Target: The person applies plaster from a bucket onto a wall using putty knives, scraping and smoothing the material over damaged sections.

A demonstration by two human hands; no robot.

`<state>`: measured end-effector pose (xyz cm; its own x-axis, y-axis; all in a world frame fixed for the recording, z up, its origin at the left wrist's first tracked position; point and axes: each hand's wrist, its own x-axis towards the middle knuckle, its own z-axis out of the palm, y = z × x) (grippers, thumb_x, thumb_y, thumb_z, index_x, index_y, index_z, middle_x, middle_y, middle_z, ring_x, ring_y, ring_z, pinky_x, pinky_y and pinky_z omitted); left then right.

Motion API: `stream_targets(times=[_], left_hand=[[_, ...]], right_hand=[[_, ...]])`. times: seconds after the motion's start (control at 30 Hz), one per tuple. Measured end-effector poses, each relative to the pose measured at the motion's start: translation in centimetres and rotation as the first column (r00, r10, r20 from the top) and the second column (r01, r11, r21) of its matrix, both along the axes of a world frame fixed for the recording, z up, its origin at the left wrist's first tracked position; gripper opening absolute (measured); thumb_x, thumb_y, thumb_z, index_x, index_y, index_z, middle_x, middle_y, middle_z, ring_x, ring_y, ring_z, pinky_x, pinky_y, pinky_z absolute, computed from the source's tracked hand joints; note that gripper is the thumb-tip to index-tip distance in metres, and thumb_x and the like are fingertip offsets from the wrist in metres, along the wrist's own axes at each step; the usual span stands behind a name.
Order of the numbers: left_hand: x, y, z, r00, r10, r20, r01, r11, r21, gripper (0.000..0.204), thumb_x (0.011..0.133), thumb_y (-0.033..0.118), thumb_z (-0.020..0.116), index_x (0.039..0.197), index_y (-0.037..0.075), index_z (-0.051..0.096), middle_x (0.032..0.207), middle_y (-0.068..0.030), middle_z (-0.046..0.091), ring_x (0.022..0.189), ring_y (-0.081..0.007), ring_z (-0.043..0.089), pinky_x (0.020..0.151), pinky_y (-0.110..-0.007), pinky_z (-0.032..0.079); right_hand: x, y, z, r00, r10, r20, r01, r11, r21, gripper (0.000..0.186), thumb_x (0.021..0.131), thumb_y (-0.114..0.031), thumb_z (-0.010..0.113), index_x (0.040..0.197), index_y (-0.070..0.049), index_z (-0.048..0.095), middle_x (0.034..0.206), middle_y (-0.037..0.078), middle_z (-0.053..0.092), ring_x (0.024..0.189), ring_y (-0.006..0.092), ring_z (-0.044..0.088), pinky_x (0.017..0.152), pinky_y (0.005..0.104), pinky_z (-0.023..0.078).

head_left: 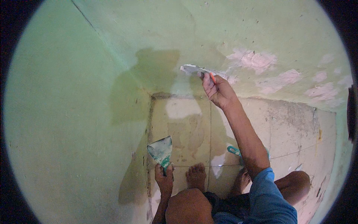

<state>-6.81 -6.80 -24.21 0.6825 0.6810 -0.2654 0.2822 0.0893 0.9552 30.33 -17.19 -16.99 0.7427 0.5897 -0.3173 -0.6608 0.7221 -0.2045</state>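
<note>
My left hand (164, 178) is closed around the green handle of a wide putty knife (160, 148), whose blade points up and is smeared with whitish filler. Reaching forward, my right hand (220, 91) grips a second putty knife (192, 68) with an orange handle. Its pale blade lies at or very near the green wall (209, 33), low down and close to the corner. To the right of that blade, pinkish-white filler patches (253, 59) spread over the wall.
Another green wall (67, 112) rises at my left. Stained pale floor tiles (186, 130) lie below, with my bare feet on them. A teal handle (234, 150) on the floor is partly hidden by my right arm. A dark object (351, 114) shows at the far right rim.
</note>
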Motion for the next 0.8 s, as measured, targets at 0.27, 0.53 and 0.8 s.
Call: stream_targets(times=[0.27, 0.53, 0.8], left_hand=[[-0.3, -0.3, -0.6, 0.996, 0.084, -0.034, -0.085, 0.996, -0.036, 0.013, 0.092, 0.009, 0.058, 0.102, 0.004, 0.051, 0.083, -0.0019, 0.061, 0.06, -0.0041, 0.049, 0.049, -0.021, 0.039], [0.4, -0.8, 0.5, 0.995, 0.097, -0.03, -0.1, 0.987, -0.125, 0.012, 0.091, 0.009, 0.059, 0.1, 0.006, 0.052, 0.08, 0.0001, 0.06, 0.055, -0.0021, 0.045, 0.045, -0.02, 0.036], [0.8, -0.8, 0.9, 0.996, 0.094, 0.008, -0.094, 0.995, 0.021, 0.012, 0.091, 0.008, 0.059, 0.099, 0.007, 0.051, 0.077, 0.0001, 0.058, 0.053, -0.0023, 0.044, 0.044, -0.02, 0.035]], right_hand=[[-2.3, -2.2, 2.1, 0.988, -0.143, -0.062, 0.144, 0.989, 0.013, 0.017, 0.09, 0.004, 0.048, 0.105, 0.012, 0.05, 0.1, 0.021, 0.062, 0.084, 0.0216, 0.066, 0.077, 0.0323, 0.06], [-7.2, 0.6, 0.3, 0.999, 0.007, 0.031, -0.004, 0.993, -0.116, 0.014, 0.09, -0.001, 0.05, 0.1, 0.008, 0.052, 0.086, 0.012, 0.062, 0.074, 0.0185, 0.063, 0.076, 0.0327, 0.059], [-4.0, 3.2, 0.2, 0.994, -0.028, -0.102, 0.03, 0.999, 0.014, 0.023, 0.09, 0.005, 0.047, 0.111, 0.012, 0.051, 0.108, 0.02, 0.063, 0.081, 0.0187, 0.066, 0.076, 0.0305, 0.059]])
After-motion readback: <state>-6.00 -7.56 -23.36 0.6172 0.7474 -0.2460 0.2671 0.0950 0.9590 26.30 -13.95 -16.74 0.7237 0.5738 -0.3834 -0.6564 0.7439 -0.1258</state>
